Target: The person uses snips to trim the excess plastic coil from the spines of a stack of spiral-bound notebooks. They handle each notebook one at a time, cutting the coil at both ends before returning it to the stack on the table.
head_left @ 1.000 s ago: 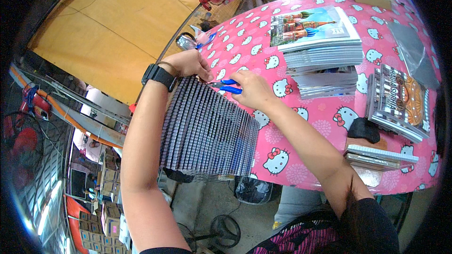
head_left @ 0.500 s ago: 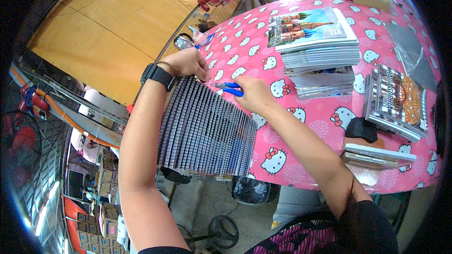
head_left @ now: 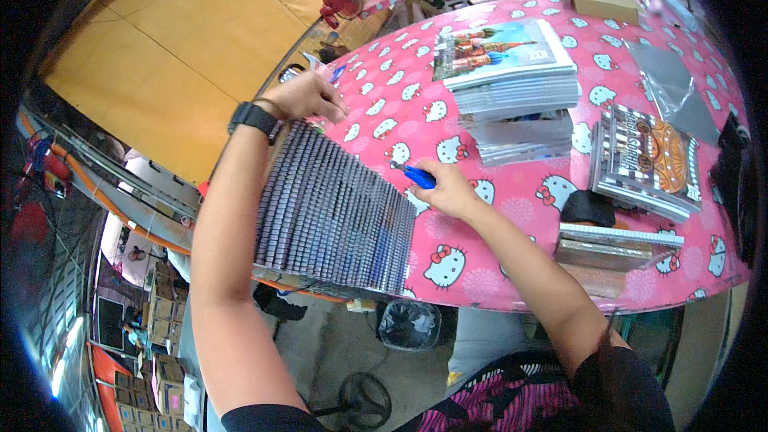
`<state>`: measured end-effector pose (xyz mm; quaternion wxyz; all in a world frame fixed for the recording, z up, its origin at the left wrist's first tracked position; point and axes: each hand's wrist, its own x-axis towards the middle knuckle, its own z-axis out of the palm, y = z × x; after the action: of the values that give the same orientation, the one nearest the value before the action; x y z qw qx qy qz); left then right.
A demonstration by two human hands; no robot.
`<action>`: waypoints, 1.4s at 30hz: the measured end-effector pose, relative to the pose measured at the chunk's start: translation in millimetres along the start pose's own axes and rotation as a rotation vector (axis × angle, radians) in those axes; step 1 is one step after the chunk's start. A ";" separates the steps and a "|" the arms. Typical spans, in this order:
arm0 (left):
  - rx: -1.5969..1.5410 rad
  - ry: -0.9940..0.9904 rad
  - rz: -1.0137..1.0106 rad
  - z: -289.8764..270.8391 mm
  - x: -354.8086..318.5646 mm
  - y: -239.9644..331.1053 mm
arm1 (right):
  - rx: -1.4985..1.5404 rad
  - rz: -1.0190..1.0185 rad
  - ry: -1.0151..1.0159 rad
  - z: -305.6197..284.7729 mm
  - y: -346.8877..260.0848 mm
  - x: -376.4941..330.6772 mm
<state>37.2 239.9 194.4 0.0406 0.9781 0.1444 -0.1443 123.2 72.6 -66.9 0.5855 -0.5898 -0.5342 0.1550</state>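
Note:
A tall stack of wire-bound notebooks [head_left: 336, 208] stands at the table's left edge, its rows of wire loops facing up. Over the stack's far end hovers my left hand [head_left: 308, 98], wearing a dark watch [head_left: 258, 122]. Its fingers are loosely bent and apart, with nothing visible in them. Right of the stack, my right hand [head_left: 450, 190] grips blue-handled pliers [head_left: 420, 178] with the tip pointing left, away from the loops. The small jaws look blurred.
Castle-covered notebooks [head_left: 512, 56] are piled mid-table on the pink cloth [head_left: 448, 264]. Another notebook pile [head_left: 648, 160] lies at right, near a black pouch [head_left: 588, 208], a narrow stack [head_left: 616, 252] and clear plastic sheets [head_left: 668, 84]. A cardboard box [head_left: 600, 4] sits at the far edge.
My left hand has lifted off the stack's far corner and its fingers have loosened. My right hand has drawn the pliers back toward me, away from that corner. The view has shifted slightly.

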 end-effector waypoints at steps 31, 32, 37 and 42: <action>-1.264 1.036 -0.753 485.9 -185.4 139.5 | 1.084 0.487 0.059 17.7 108.6 -34.5; -1.250 1.222 -0.844 512.1 -192.9 120.6 | 1.070 0.494 0.046 12.8 111.5 -34.1; -1.984 1.381 -1.486 587.0 -218.3 25.5 | 1.058 0.464 -0.031 14.6 111.4 -33.8; -1.414 1.079 -1.754 688.8 -283.9 3.4 | 1.117 0.462 -0.110 33.6 96.6 -21.1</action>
<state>-408.4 76.5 -379.9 0.3829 0.2505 0.7912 0.4058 131.3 98.0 -167.9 0.7291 -0.2852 -0.2599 0.5653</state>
